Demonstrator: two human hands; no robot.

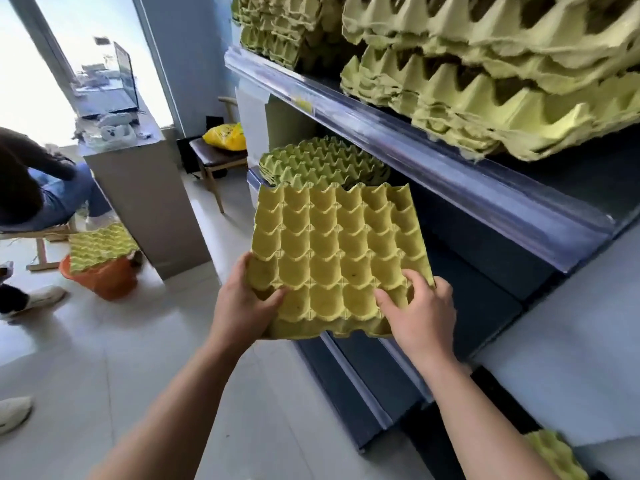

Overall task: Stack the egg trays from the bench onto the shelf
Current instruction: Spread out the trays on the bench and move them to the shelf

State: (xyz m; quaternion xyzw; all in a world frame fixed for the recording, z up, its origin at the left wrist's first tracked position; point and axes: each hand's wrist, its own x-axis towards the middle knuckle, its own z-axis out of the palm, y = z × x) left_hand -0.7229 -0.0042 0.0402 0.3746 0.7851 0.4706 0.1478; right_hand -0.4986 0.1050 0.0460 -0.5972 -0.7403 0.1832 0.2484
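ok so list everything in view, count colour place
held egg tray: one, yellow-green, in front of the middle shelf
tray stack: one, green, on middle shelf behind it
upper tray stacks: several, green, top shelf
shelving: one, blue, right
bucket: one, orange, floor left, trays on top
bag: one, yellow, on a chair
counter: one, grey, left, laptop on it
seated person: one, dark top, far left
hands: two, left hand and right hand gripping the held egg tray's near edge

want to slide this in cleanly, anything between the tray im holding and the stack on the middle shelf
Nothing visible does. The tray, gripped at its near edge by the left hand and right hand, ends just short of the stack; the upper shelf lip sits above the path.
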